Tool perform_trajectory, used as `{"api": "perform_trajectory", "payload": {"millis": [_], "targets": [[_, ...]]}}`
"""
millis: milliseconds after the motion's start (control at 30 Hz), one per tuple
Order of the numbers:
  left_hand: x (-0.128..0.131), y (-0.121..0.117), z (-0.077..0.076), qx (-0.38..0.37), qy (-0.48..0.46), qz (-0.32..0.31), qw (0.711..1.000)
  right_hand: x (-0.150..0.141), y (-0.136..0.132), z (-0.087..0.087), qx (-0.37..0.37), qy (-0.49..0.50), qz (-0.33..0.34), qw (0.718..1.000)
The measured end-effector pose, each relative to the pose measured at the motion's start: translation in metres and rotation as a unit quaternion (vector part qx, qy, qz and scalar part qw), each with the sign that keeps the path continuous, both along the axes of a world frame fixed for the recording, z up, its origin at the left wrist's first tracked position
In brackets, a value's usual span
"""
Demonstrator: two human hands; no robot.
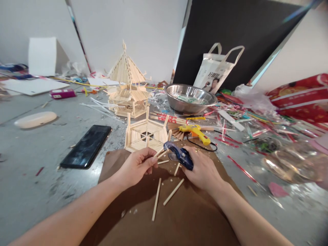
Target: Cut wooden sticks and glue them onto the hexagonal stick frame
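"Where are the hands working?"
"Over the brown sheet (128,218): the left hand (139,164) is pinching thin sticks (161,153), the right hand (201,167) is gripping a blue cutter (182,155), its head sitting at their far ends."
"And room?"
"The hexagonal frame (132,132) is crowding just ahead, a glue gun (196,132) is lying ahead-right, a phone (85,147) beyond the sheet's left edge. Nearer, the sheet is spreading wide under two loose sticks (156,200)."
"Direction?"
"The thin sticks' long axis is slanting forward-right; the cutter is pointing forward-left."
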State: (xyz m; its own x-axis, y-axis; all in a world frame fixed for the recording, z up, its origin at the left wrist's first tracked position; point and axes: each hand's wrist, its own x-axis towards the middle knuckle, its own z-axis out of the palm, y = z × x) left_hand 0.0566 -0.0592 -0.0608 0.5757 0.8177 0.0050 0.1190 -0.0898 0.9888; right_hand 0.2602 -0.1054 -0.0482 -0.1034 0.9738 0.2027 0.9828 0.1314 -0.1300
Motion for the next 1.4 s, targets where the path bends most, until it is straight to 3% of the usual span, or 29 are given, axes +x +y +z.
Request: {"api": "perform_trajectory", "payload": {"millis": [300, 433, 600, 767, 933, 1133, 1400], "targets": [[0.0034, -0.0005, -0.0005, -0.042, -0.047, 0.011, 0.998, -0.0012, -0.0016, 0.0009, 0.010, 0.026, -0.025, 0.999], [0.0023, 0.0007, 0.0005, -0.099, -0.103, -0.002, 0.990, 0.0011, -0.0017, 0.0006, 0.012, 0.025, -0.021, 0.999], [-0.0006, 0.0033, 0.0039, -0.208, -0.189, -0.034, 0.959, 0.0008, -0.0024, 0.0001, 0.026, 0.024, 0.006, 0.999], [-0.0006, 0.0022, 0.0071, -0.286, -0.195, -0.065, 0.936, -0.0028, -0.0038, 0.0004, 0.025, 0.050, 0.032, 0.998], [-0.0014, 0.0026, 0.0055, -0.299, -0.188, -0.082, 0.932, -0.0038, -0.0049, -0.0004, 0.027, 0.062, 0.057, 0.996], [-0.0022, 0.0023, 0.0032, -0.302, -0.175, -0.094, 0.932, -0.0030, -0.0039, -0.0007, 0.034, 0.051, 0.039, 0.997], [-0.0005, 0.0017, 0.0046, -0.297, -0.160, -0.104, 0.936, -0.0059, -0.0048, -0.0018, 0.031, 0.046, 0.079, 0.995]]}}
